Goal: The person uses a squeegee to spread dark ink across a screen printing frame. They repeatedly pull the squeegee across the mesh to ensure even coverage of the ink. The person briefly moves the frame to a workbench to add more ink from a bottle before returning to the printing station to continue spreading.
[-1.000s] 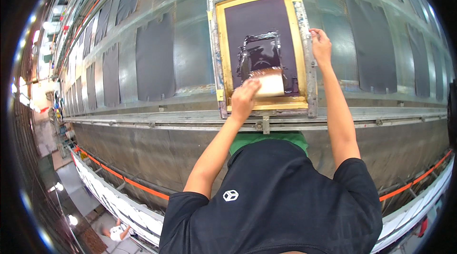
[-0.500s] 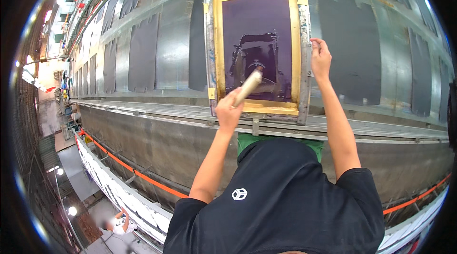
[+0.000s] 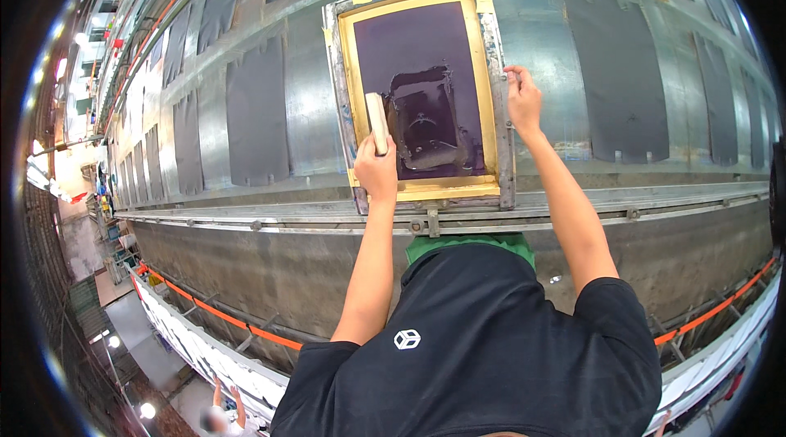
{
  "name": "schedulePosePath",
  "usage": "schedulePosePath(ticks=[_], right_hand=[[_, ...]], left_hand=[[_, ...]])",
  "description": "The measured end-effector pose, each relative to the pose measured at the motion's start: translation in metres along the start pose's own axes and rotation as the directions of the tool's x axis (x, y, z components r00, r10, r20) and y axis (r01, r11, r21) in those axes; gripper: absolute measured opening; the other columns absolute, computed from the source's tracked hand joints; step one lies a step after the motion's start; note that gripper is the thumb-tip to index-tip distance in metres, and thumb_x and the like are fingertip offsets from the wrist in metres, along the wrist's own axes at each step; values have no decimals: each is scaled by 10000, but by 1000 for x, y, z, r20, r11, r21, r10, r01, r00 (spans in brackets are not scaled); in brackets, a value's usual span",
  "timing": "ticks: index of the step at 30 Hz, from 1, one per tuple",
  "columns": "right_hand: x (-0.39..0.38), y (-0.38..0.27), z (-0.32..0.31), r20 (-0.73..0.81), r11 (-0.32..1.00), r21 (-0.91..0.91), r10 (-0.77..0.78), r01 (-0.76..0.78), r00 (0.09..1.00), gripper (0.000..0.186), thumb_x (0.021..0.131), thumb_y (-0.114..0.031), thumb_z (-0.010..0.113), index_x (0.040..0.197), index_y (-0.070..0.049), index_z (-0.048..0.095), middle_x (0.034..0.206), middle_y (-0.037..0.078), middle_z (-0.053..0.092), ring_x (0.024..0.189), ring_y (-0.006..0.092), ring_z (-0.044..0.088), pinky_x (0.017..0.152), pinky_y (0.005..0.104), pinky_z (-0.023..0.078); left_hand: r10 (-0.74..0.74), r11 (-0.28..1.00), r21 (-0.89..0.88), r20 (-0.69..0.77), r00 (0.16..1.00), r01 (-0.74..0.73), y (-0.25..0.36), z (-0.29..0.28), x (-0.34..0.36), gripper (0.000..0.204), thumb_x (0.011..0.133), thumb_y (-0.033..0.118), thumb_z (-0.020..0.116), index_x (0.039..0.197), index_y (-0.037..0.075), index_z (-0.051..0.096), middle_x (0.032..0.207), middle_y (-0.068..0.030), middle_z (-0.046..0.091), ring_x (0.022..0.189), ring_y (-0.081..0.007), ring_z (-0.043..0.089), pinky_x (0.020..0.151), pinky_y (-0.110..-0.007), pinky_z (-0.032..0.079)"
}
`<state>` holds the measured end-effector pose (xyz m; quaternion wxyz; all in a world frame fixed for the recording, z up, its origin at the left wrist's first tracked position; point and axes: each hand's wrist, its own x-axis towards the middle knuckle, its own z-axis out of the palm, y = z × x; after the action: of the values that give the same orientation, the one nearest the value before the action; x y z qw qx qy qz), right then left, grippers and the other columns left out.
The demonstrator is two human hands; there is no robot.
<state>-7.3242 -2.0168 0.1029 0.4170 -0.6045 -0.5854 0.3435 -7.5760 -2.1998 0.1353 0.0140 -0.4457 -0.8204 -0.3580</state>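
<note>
A screen-printing frame (image 3: 496, 52) with yellow tape around its inner border lies on the long metal table. Its dark purple mesh (image 3: 409, 36) carries a wet, glossy dark patch of ink (image 3: 422, 113) in the middle and lower part. My left hand (image 3: 377, 168) grips a pale-handled squeegee (image 3: 376, 122), held upright over the frame's left side; its lower edge is hard to make out. At the frame's right edge, my right hand (image 3: 524, 101) has its fingers pinched together on the rim, the thumb partly hidden.
Dark fabric panels (image 3: 618, 76) lie in rows along the metal table (image 3: 532, 27). A metal rail (image 3: 573, 209) runs along its near edge, with a metal bracket (image 3: 434, 222) below the frame. An orange strip (image 3: 221, 314) lies behind me. Another person (image 3: 225, 416) is at lower left.
The printing frame has shifted left along the table, over the panel that showed at its left side. The squeegee has moved from mid-screen to the left side and turned more upright.
</note>
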Motion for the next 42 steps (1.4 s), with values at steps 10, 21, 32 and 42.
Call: schedulePosePath(ticks=[10,21,32,42], right_hand=[[-2,-4,8,-12,1000,16,-17,17,1000,189,1051,-209,545,1130,-99,676,667,168,613,594,341,615,591,456,449],[2,13,13,4,997,-76,-3,3,1000,188,1044,-229,557,1143,-124,678,708,173,645,673,369,663,640,479,480],[13,26,-6,252,813,-495,-203,307,946,342,998,-357,641,1265,-149,688,1252,144,655,1125,338,618,900,477,497],[-22,-75,53,563,663,-398,-369,634,740,448,769,-175,797,1208,-149,714,1195,4,689,1097,249,597,955,406,461]], left_hand=[[371,924,0,244,896,-383,37,33,62,388,795,116,778,1181,97,744,1144,-72,755,1021,-284,707,911,-388,559],[495,867,-216,491,717,-450,-25,-43,4,518,701,-68,741,1188,109,743,1196,-57,750,1099,-275,689,970,-385,553],[507,862,-202,370,779,-465,-34,-15,-27,522,694,-122,669,1155,109,752,1202,-83,733,1155,-295,669,999,-409,542],[476,876,-301,407,780,-377,-9,42,100,403,770,-73,679,1140,76,736,1153,-121,740,1106,-321,687,981,-405,540]])
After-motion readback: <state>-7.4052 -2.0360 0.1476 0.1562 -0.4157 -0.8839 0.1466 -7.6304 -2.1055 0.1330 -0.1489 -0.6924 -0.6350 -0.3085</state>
